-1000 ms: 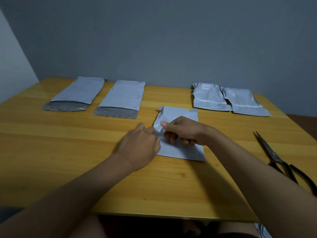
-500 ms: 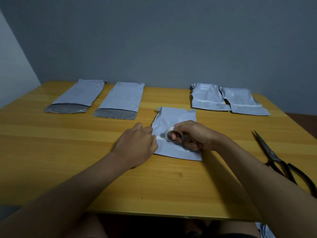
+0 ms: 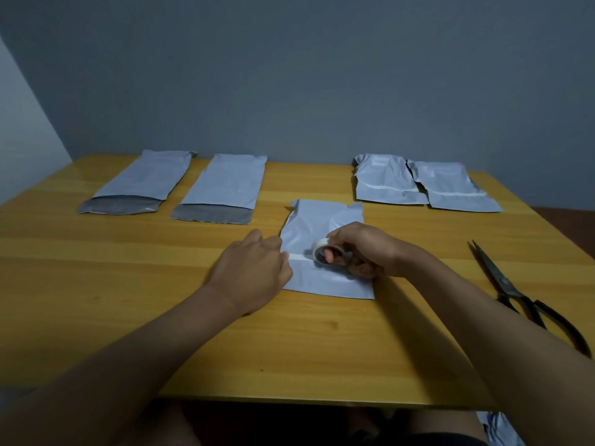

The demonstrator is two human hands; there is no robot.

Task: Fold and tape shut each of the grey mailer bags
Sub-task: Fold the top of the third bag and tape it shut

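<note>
The right hand [image 3: 360, 249] grasps a roll of white tape [image 3: 323, 251], fingers curled around and through its core, and holds it on the folded grey mailer bag [image 3: 322, 220] in the middle of the wooden table [image 3: 128, 300]. A short strip of tape [image 3: 299, 258] runs from the roll leftward across the bag to the left hand [image 3: 254, 272]. That hand rests at the bag's left edge with its fingers curled down onto the end of the strip; whether it pinches the tape or only presses it cannot be told from this angle.

The bag lies flat, its crumpled far end pointing toward the wall. At the far left of the table lie two unfolded mailer bags [image 3: 222, 185], side by side, each with its darker open flap toward the near side. At the far right lie two folded mailer bags [image 3: 386, 185], just beside each other, each with a white tape line across it. Black scissors [image 3: 508, 284] lie near the right edge of the table, blades pointing far, well apart from the hands.
</note>
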